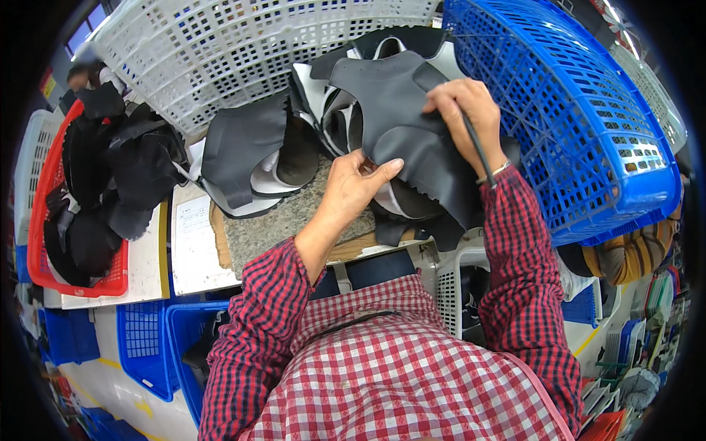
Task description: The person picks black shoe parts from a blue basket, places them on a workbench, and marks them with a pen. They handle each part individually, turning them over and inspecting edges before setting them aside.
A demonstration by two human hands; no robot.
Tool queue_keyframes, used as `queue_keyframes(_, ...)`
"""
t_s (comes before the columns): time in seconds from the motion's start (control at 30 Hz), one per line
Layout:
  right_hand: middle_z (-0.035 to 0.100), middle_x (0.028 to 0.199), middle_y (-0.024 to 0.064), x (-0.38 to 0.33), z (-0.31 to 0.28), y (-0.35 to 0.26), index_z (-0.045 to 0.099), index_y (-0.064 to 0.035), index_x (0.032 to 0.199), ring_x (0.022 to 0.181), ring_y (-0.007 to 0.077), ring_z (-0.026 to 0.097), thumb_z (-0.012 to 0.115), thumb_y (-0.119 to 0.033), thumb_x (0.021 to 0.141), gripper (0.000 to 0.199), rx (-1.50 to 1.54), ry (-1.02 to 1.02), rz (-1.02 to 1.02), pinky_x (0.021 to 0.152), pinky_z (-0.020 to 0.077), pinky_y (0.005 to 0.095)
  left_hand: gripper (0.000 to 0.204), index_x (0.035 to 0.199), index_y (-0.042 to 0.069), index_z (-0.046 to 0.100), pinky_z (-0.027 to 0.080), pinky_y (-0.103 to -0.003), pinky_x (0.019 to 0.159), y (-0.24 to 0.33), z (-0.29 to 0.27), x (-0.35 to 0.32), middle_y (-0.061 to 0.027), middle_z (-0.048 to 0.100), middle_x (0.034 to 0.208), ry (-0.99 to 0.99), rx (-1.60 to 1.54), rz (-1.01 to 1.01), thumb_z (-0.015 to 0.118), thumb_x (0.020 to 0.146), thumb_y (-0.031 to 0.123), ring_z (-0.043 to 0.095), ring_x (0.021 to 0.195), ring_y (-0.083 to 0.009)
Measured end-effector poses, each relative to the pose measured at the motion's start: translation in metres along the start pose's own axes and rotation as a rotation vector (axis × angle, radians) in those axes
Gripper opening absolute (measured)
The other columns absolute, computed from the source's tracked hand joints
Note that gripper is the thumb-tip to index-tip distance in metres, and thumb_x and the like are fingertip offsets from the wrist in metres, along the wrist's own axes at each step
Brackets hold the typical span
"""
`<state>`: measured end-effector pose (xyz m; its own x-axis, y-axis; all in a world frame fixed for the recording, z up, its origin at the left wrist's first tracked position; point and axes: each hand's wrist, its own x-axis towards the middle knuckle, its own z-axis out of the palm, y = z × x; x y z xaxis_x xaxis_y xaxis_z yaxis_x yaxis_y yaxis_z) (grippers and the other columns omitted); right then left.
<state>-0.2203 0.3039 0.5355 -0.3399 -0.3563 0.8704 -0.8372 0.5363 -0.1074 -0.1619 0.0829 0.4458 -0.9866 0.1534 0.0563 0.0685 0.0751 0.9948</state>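
A dark grey leather-like cut piece point(393, 95) lies on top of a pile of similar pieces with pale undersides. My left hand point(349, 187) pinches its near left edge, thumb on top and fingers partly hidden beneath. My right hand point(471, 117) is closed round a slim dark rod-like tool point(478, 151), whose rear end points back along my wrist. The tool's tip is hidden by my fingers, which rest over the right side of the piece. To the left, another stack of dark pieces point(243, 147) stands curled on a grey slab point(272, 231).
A white perforated basket point(198, 51) stands behind the pieces, and a large blue basket point(573, 110) leans in at the right. A red basket point(110, 275) heaped with black pieces sits at the left, near a paper sheet point(193, 224). Blue crates point(143, 345) stand below the table.
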Motion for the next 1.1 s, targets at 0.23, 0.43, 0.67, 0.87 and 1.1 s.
queue_keyframes(0.23,0.075,0.091,-0.0012,-0.081,-0.041,-0.062,0.070,-0.0139,0.095,0.091,0.0237,0.065,0.071,-0.007,0.083,0.014,-0.197,0.108,0.067,0.088,0.0411,0.0416,0.038,0.130,0.001,0.057,0.063,-0.045,0.083,0.033,0.033,0.020,-0.0131,0.068,0.120,-0.132,-0.686,-0.199,0.069,0.097,0.016,0.071,0.102,-0.0275)
queue_keyframes(0.43,0.073,0.122,0.0075,-0.161,-0.038,-0.051,0.059,-0.0132,0.113,0.124,0.0280,0.053,0.056,-0.021,0.100,0.015,-0.280,0.231,0.297,0.114,0.0247,0.0512,0.037,0.138,0.003,0.051,0.057,-0.047,0.100,0.112,0.032,0.061,-0.0118,0.065,0.127,-0.114,-0.795,0.433,0.058,0.104,0.015,0.067,0.115,-0.0284)
queue_keyframes(0.67,0.064,0.133,0.0094,-0.175,0.023,0.038,0.065,-0.0118,0.116,0.116,0.0324,0.057,0.067,-0.016,0.086,0.030,-0.492,0.130,0.403,0.103,0.0337,0.0513,0.040,0.113,-0.001,0.064,0.054,-0.040,0.080,0.090,0.080,0.189,-0.0153,0.070,0.103,0.380,-0.368,0.399,0.070,0.090,0.031,0.068,0.092,-0.0272)
queue_keyframes(0.87,0.067,0.121,0.0201,-0.156,0.015,0.045,0.061,0.0069,0.125,0.108,0.0275,0.062,0.055,-0.019,0.106,0.033,-0.146,0.518,0.752,0.099,0.0480,0.0371,0.050,0.132,0.000,0.052,0.055,-0.045,0.088,0.002,0.131,0.258,-0.0196,0.067,0.113,0.779,-0.108,0.368,0.071,0.087,0.014,0.066,0.102,-0.0342)
queue_keyframes(1.1,0.056,0.139,0.0303,-0.159,0.005,-0.022,0.048,0.0061,0.127,0.133,0.0358,0.053,0.033,-0.026,0.111,0.039,0.204,0.277,0.572,0.116,0.0361,0.0440,0.034,0.126,-0.004,0.054,0.054,-0.052,0.091,0.073,0.072,0.188,-0.0159,0.064,0.119,-0.020,-1.017,0.061,0.063,0.101,0.017,0.064,0.110,-0.0318)
